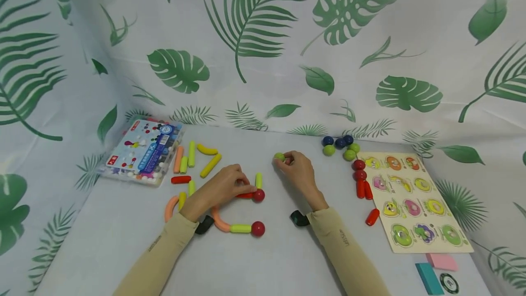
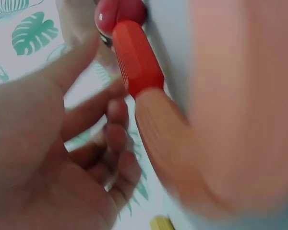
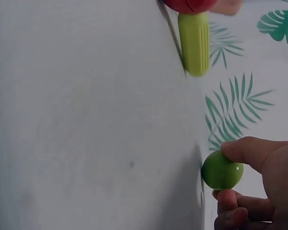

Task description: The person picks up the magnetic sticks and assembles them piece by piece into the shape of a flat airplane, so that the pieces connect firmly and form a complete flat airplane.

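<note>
My left hand [image 1: 223, 186] holds a red stick [image 2: 137, 57] by thumb and index finger; the other fingers curl loosely below. That stick joins a red ball [image 1: 258, 195] to an orange curved tube [image 2: 168, 143]. From the same ball a light green stick [image 1: 258, 180] points away from me. Nearer to me, an orange curve [image 1: 219, 221] leads through a second green stick [image 1: 240, 228] to another red ball [image 1: 258, 229]. My right hand [image 1: 299, 170] pinches a green ball [image 3: 222, 169] between thumb and fingers, low over the table, right of the joined pieces.
At the back left lies a clear case [image 1: 141, 150] of beads. Loose yellow sticks [image 1: 211, 165], among others, lie before it. Blue balls [image 1: 340, 143], green balls [image 1: 349, 155] and red pieces [image 1: 360, 189] sit beside a fruit puzzle board [image 1: 415, 204]. Blocks [image 1: 429, 278] lie front right.
</note>
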### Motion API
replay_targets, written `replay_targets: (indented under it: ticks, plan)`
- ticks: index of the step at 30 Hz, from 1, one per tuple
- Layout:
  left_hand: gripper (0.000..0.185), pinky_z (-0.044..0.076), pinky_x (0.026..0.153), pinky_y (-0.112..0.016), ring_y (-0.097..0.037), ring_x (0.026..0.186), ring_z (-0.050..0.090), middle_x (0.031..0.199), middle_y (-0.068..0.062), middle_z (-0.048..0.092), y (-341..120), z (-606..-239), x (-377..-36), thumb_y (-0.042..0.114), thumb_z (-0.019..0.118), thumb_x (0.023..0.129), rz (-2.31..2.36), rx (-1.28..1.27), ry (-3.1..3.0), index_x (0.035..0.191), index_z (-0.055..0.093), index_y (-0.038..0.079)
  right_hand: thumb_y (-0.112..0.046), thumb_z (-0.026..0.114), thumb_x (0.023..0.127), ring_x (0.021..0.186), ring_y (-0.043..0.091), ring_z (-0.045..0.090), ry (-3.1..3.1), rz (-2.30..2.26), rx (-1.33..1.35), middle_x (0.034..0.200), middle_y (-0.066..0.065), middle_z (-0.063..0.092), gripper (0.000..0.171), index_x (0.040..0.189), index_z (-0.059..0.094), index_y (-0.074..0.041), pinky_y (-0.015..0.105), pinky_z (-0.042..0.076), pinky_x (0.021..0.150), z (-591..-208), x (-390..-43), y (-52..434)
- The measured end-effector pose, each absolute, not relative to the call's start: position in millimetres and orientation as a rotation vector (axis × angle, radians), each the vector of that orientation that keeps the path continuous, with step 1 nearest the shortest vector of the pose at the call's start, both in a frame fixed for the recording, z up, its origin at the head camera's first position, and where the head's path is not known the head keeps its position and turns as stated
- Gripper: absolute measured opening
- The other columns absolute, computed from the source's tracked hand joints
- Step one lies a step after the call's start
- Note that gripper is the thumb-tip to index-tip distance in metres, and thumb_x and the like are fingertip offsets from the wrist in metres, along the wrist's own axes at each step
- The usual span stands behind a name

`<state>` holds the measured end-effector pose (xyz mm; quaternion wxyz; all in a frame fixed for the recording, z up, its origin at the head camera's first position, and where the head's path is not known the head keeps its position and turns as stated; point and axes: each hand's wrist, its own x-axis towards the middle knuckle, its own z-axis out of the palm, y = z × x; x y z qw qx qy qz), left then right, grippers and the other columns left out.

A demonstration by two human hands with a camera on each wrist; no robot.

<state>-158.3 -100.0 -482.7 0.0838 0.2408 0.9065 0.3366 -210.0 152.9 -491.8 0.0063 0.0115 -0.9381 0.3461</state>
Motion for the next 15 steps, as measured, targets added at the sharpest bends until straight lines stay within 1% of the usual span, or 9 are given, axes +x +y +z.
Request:
replay_targets:
  ticks: [4,8,11,15]
  plan:
    - [0.028,0.044,0.068,-0.024,-0.01,0.075,0.051,0.085,0.003,0.059,-89,-481,-165,0.038,0.073,0.094,1.016,0.648,2.712,0.095,0.08,0.01,-0.037,0.074,0.092,0.079,0.022,0.054,-2.923,1.104,0.07,0.088,0.008,0.061,0.042,0.115,0.069,-0.002,0.032,0.042,0.068,-490,-209,148]
    - [0.031,0.043,0.067,-0.024,-0.011,0.074,0.051,0.086,0.0,0.06,-84,-478,-169,0.038,0.071,0.095,1.014,0.614,2.692,0.096,0.08,0.008,-0.037,0.074,0.092,0.081,0.022,0.054,-2.919,1.139,0.092,0.088,0.008,0.061,0.041,0.115,0.069,-0.003,0.032,0.043,0.07,-489,-208,143]
    - [0.031,0.043,0.068,-0.025,-0.012,0.075,0.051,0.087,0.001,0.06,-87,-473,-168,0.038,0.072,0.095,1.003,0.569,2.664,0.097,0.08,0.009,-0.037,0.074,0.092,0.082,0.022,0.054,-2.926,1.169,0.114,0.089,0.008,0.061,0.041,0.115,0.069,-0.004,0.032,0.043,0.071,-490,-207,141]
    - [0.026,0.046,0.071,-0.026,-0.012,0.077,0.053,0.087,0.0,0.06,-93,-466,-167,0.034,0.076,0.092,1.007,0.556,2.604,0.097,0.079,0.009,-0.037,0.074,0.092,0.083,0.021,0.055,-2.931,1.182,0.161,0.089,0.008,0.061,0.04,0.115,0.069,-0.004,0.032,0.044,0.072,-493,-206,139]
